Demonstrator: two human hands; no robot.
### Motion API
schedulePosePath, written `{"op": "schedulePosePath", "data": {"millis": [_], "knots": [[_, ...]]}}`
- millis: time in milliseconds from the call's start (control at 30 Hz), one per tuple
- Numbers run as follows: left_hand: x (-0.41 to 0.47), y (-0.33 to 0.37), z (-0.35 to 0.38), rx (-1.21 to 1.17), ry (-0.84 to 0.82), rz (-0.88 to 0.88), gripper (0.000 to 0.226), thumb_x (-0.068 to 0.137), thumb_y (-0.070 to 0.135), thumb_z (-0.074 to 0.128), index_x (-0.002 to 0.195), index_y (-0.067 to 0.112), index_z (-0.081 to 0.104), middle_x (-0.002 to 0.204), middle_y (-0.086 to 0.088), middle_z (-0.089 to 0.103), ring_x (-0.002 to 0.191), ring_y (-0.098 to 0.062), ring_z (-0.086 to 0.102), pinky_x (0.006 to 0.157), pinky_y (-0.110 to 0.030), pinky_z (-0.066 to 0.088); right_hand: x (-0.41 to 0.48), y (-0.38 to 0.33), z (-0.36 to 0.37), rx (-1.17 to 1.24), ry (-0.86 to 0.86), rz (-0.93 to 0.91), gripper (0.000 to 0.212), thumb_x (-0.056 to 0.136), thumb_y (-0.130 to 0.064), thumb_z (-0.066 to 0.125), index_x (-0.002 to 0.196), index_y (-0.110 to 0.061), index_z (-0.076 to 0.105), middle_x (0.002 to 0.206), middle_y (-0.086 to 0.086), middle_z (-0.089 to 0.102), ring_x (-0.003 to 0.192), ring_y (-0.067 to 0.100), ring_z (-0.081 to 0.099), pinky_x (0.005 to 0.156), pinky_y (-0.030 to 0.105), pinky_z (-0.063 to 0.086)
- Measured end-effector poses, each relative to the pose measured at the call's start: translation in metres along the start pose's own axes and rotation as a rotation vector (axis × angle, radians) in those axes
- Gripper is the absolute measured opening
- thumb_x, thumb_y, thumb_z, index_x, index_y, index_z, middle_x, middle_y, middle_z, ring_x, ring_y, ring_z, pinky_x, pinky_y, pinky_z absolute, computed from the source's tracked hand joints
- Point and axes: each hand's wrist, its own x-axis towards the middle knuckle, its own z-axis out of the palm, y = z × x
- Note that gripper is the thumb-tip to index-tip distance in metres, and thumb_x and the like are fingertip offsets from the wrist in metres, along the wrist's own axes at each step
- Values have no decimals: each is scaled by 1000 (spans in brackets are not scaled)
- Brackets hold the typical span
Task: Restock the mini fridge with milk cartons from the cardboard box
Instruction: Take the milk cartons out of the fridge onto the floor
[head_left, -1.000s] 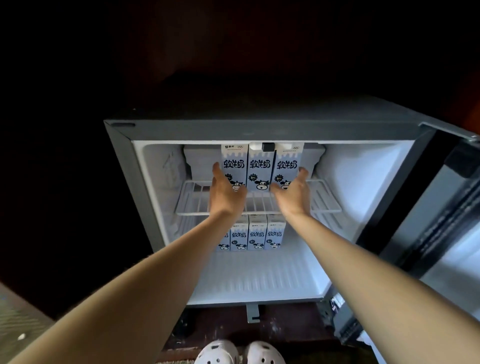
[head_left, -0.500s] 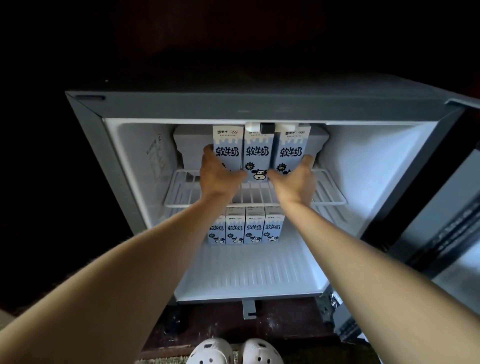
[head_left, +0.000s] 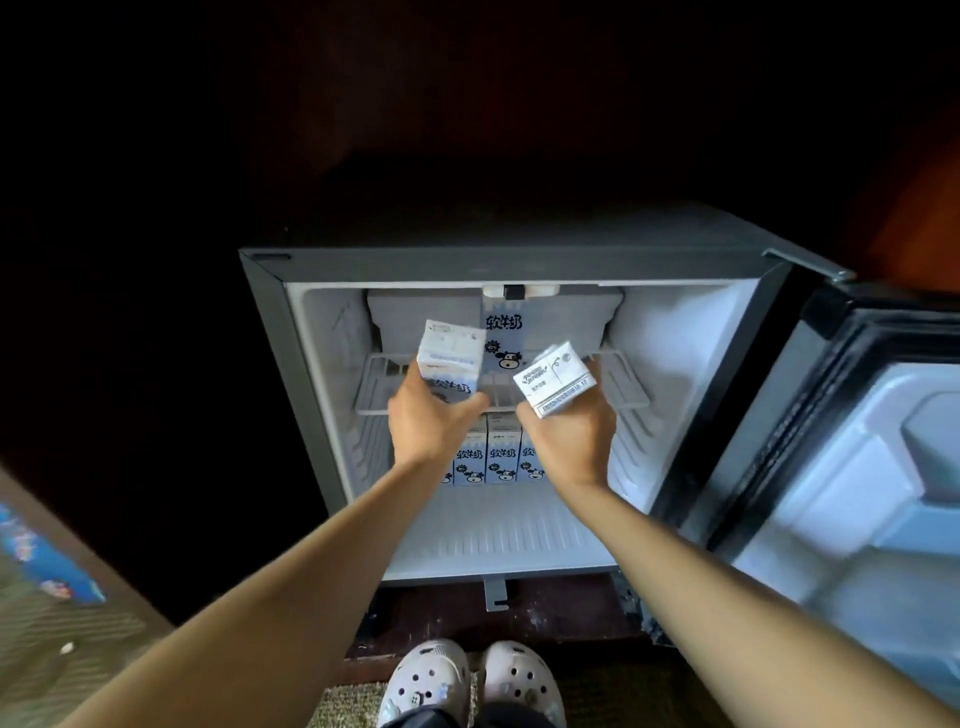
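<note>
- Head view: grips one tilted milk carton (head_left: 449, 364) in the left hand (head_left: 431, 426) and a second carton (head_left: 555, 385) in the right hand (head_left: 571, 441), both just before the mini fridge's (head_left: 519, 260) wire shelf (head_left: 621, 384).
- Risks toppling the upright carton (head_left: 503, 338) standing between them, if swung carelessly.

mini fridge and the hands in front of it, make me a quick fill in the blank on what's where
1. The left hand and right hand together hold ____ cartons.
2. Only ____ carton stands on the wire shelf.
3. The fridge door is ____.
Missing words: two; one; open.
</note>
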Motion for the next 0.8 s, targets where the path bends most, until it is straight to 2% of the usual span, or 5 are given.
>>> {"op": "schedulePosePath", "data": {"millis": [100, 200, 400, 633, 800], "knots": [[-30, 19, -23, -10, 23, -8, 40, 70, 18, 75, 107, 15, 59, 86, 5, 63, 74, -10, 57, 68, -23, 48, -19, -17, -22, 7, -33, -44, 37, 67, -15, 72, 99, -1, 60, 91, 12, 71, 76, 23, 68, 54, 12, 44], [-65, 40, -44, -11, -4, 16, 33, 70, 17, 73, 99, 19, 57, 76, 11, 59, 69, -6, 55, 61, -18, 47, -43, -35, -55, 29, 44, 69, 36, 68, -7, 74, 100, 0, 59, 93, 11, 72, 80, 23, 67, 48, 10, 35], [-151, 83, -64, -1, -139, 17, 23, 70, 18, 70, 84, 17, 52, 65, 14, 52, 58, 1, 49, 54, -17, 41, -104, -62, -142, 101, 119, 281, 42, 67, -13, 77, 103, -5, 57, 96, 6, 69, 84, 20, 62, 69, 22, 44], [-267, 113, -45, -15, -390, 43, 23, 67, 21, 70, 68, 17, 47, 63, 7, 53, 64, -15, 53, 54, -24, 41, -190, -40, -250, 29, 151, 462, 37, 66, -19, 80, 86, -13, 49, 66, -11, 50, 57, 2, 46, 47, 17, 34], [-352, 120, -20, -27, -553, -3, 26, 67, 24, 71, 65, 20, 46, 62, 9, 51, 67, -16, 53, 60, -25, 42, -257, -5, -332, -37, 256, 551, 38, 62, -21, 81, 77, -12, 47, 65, -8, 52, 59, 5, 49, 48, 12, 37]]}}
